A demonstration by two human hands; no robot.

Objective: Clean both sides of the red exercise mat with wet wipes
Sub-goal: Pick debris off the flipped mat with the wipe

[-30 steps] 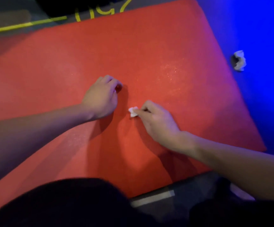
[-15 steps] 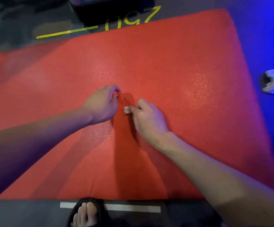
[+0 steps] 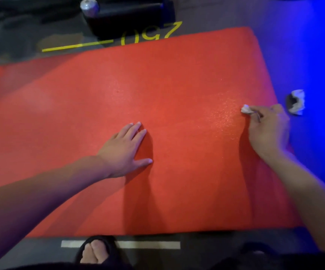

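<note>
The left hand lay flat, fingers straight, steadying the red exercise mat; the right hand pinched a wadded wet wipe for wiping near its edge.

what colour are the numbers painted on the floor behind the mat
Yellow. The painted numbers and the line beside them show in the head view, just past the red mat's far edge.

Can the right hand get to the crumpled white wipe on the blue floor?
Probably yes: the crumpled white wipe lies just beyond the right hand, nothing between them, though that hand already pinches a small white wad.
</note>
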